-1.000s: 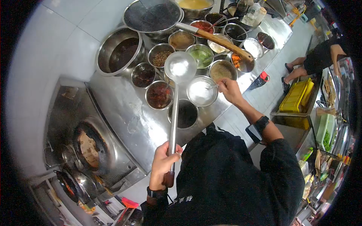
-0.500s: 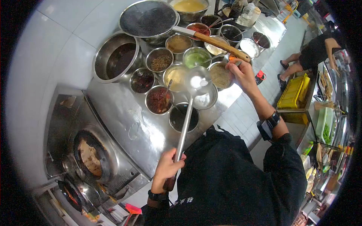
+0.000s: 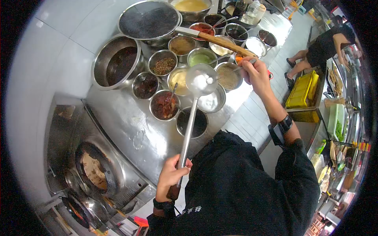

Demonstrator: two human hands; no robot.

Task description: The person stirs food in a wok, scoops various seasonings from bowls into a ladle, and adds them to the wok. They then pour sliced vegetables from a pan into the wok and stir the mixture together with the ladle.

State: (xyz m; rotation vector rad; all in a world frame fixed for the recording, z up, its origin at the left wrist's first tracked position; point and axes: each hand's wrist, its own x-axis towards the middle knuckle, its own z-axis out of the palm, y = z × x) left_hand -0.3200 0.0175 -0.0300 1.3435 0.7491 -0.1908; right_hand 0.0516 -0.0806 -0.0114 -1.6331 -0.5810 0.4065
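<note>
My left hand is closed round the dark grip of a long metal ladle. The ladle's bowl hangs above the seasoning pots, with white powder heaped in it. A small spoon has its tip in that bowl; its thin handle runs back to my right hand, where the fingers pinch it. Partly under the ladle stands a metal pot of white powder. Pots of pale yellow paste, red chili sauce and beige granules surround it.
A strainer with a wooden handle rests over a pot at the back. Beside it is a large pot of dark liquid. A wok burner lies lower left. Another person stands right, near yellow crates.
A white heap now shows clearly in the ladle, beside the spoon tip. Both hands keep their grips; the whole view has shifted slightly.
</note>
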